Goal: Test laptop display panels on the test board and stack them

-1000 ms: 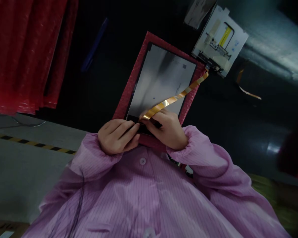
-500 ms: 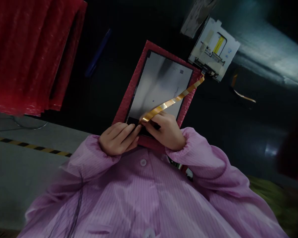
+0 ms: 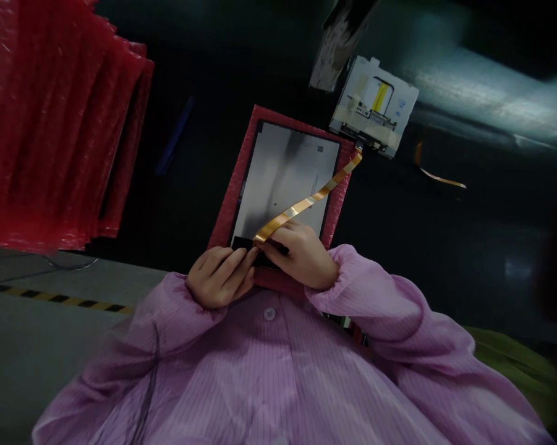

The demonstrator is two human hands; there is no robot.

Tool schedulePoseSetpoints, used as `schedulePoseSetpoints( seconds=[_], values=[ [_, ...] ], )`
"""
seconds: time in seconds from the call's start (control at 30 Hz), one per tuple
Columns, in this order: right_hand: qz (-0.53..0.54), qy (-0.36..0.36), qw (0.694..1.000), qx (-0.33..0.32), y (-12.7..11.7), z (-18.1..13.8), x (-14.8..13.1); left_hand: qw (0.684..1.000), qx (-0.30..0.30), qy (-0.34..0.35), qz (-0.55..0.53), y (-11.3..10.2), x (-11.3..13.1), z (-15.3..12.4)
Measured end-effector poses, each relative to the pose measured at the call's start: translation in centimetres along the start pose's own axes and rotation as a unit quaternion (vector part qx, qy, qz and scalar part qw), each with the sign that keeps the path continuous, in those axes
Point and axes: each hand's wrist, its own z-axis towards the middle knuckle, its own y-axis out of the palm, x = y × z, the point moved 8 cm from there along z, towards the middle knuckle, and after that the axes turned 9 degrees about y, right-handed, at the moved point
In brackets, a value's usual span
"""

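A display panel point(image 3: 287, 167) lies back side up on a red bubble-wrap bag point(image 3: 229, 198) in front of me. A gold flex cable point(image 3: 306, 203) crosses it diagonally from a white test board point(image 3: 394, 102) at the upper right. Near the panel's lower edge, the thumb and index finger of my right hand point(image 3: 301, 253) pinch the cable's lower end. My left hand point(image 3: 220, 275) is closed at the same edge, its fingertips meeting those of the right hand at the cable end. The fingers hide what lies between them.
Red bubble-wrap bags point(image 3: 60, 136) are stacked at the left. A blue pen point(image 3: 175, 136) lies between them and the panel. Another short flex cable point(image 3: 442, 179) rests on the dark table at the right. A worn block point(image 3: 331, 59) stands behind the test board.
The view has shifted, so the table things sit lower and mostly farther left in the picture. Both hands keep their place at the panel's lower edge, the right still pinching the flex cable.
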Motion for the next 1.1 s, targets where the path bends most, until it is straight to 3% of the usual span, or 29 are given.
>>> schedulePoseSetpoints(
  seconds=[0.47, 0.7, 1.1],
  values=[
    [0.045, -0.003, 0.999, 0.017, -1.1, 0.2, 0.2, 0.998, -0.008, -0.06, -0.009, 0.5, -0.5, -0.1],
    [0.048, 0.012, 0.999, 0.015, -1.5, 0.5, 0.6, 0.999, 0.013, -0.045, -0.012, 0.2, -0.3, -0.5],
    [0.02, 0.002, 1.0, -0.009, -0.9, 0.4, 0.5, 0.998, -0.04, -0.046, 0.014, 0.6, -0.4, 0.2]
  ],
)
